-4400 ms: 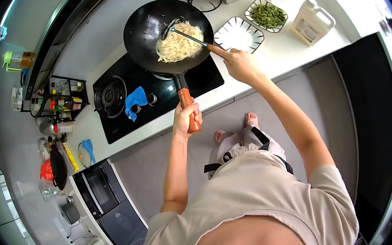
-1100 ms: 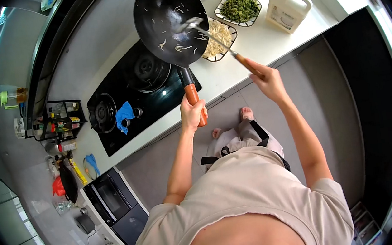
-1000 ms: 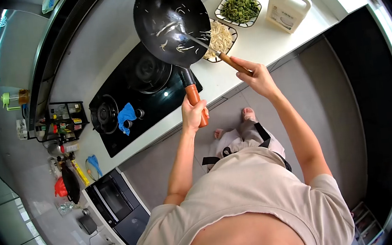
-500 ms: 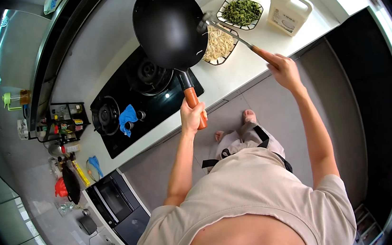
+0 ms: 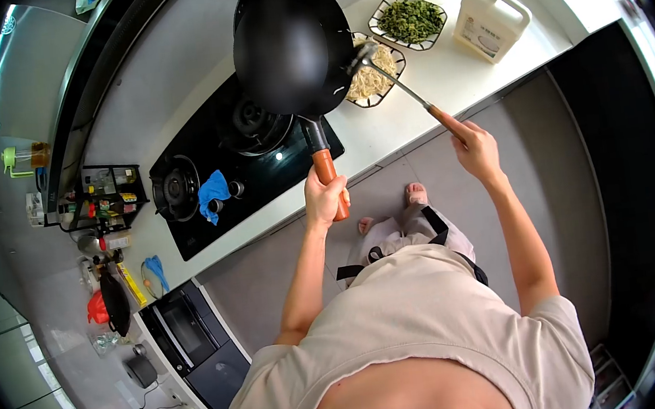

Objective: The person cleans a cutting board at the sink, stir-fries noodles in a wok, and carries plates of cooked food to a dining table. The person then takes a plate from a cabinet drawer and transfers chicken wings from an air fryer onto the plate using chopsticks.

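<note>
Wok point(image 5: 288, 57) is upper centre of frame, tilted, beside the shreds dish and partly above the hob point(image 5: 195, 234); can't tell if it touches anything underneath. A few pale bits cling near its rim; rest of the inside is hard to read, v. blurred.

L hand point(image 5: 327, 196), centre of frame, is closed round the wok handle point(image 5: 323, 163), fingers wrapped, thumb along the top. R hand point(image 5: 477, 150), right of centre, is closed on the wooden end of the ladle point(image 5: 411, 92). Ladle head is just beside the wok's right rim, above the dish point(image 5: 371, 104) w/ pale shreds point(image 5: 378, 78); contact w/ rim or food, can't tell.

Handling, my read: wok looks heavy & front-weighted, so a firm L grip w/ wrist straight is best, tilt steady. R hand looser, short light strokes along the inner curve, ladle edge flat to the metal, no knocks on the dish rim. Loose bits should fall inside the dish, not onto the counter point(image 5: 443, 84).

Further out, upper right: dish of chopped greens point(image 5: 410, 20), then a big plastic jug point(image 5: 481, 32). Left of centre: blue cloth point(image 5: 213, 191) by the hob knobs.
</note>
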Tool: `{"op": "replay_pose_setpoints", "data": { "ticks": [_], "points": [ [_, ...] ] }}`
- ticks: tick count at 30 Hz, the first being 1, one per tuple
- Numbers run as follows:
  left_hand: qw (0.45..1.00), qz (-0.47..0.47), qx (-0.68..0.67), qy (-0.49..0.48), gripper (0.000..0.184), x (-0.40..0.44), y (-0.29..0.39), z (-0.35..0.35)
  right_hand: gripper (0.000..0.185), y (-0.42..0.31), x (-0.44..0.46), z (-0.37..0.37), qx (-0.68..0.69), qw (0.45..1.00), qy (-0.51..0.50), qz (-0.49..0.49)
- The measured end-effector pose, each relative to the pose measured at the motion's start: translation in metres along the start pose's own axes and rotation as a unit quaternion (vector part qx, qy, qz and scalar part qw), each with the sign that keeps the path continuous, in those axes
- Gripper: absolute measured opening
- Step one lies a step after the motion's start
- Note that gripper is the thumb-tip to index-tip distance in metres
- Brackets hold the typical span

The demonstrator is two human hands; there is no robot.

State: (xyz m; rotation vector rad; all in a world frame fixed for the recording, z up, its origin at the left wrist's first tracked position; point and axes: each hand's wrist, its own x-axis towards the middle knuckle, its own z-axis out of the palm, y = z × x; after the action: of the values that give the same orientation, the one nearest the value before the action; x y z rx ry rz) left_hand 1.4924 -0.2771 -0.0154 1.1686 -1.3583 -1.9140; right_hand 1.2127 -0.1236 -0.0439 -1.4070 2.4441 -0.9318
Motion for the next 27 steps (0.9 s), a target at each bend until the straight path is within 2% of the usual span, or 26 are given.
{"op": "replay_pose_setpoints", "data": {
  "ticks": [3, 7, 14, 20, 27],
  "points": [
    [1.0, 0.003, 0.002, 0.001, 0.029, 0.003, -0.001, -0.007, 0.052, 0.002, -0.014, -0.02, -0.011, 1.0, -0.003, 0.019],
    [1.0, 0.003, -0.011, 0.0, 0.028, -0.004, 0.005, -0.008, 0.05, -0.004, -0.011, -0.012, -0.009, 0.999, 0.036, 0.0],
    [0.999, 0.004, -0.016, -0.034, 0.026, -0.029, 0.016, -0.013, 0.048, -0.025, 0.004, -0.009, -0.051, 0.998, 0.029, -0.012],
    [0.999, 0.018, -0.015, -0.048, 0.026, -0.017, 0.013, -0.003, 0.047, -0.041, 0.0, -0.043, -0.068, 0.997, 0.03, -0.039],
    [0.999, 0.018, 0.033, -0.031, 0.032, 0.011, 0.001, -0.009, 0.051, -0.039, -0.023, -0.078, -0.035, 0.998, 0.042, 0.012]
  ]
}}
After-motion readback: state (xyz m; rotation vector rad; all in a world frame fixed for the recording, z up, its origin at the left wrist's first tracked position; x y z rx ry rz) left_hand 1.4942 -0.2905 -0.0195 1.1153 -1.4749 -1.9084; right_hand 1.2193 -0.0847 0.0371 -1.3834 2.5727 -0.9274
